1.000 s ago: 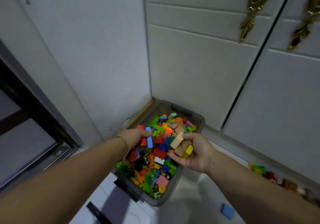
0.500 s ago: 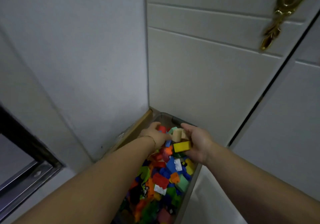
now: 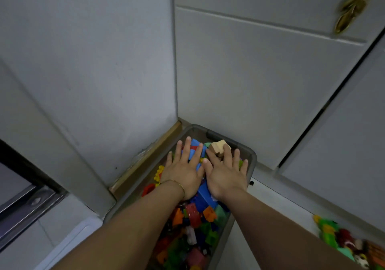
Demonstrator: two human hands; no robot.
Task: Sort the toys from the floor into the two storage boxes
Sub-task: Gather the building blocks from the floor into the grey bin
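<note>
A grey translucent storage box [image 3: 251,155] stands in the corner, heaped with colourful building bricks [image 3: 198,217]. My left hand [image 3: 183,171] lies flat, fingers spread, on blue bricks [image 3: 194,144] at the far end of the pile. Beside it my right hand [image 3: 226,176] lies flat too, palm down on the bricks. Wooden blocks [image 3: 218,145] sit just beyond my right fingertips, near the box's far rim. Neither hand holds anything.
White wall panels close the corner to the left and behind the box. A cupboard door with a gold handle [image 3: 350,9] is at the right. More toys [image 3: 341,238] lie on the floor at the lower right. A dark-framed sliding door track [image 3: 31,198] is at the left.
Both hands held bricks and wooden blocks above the box; they have let them go at the far end and now press flat on the pile. The view has moved closer.
</note>
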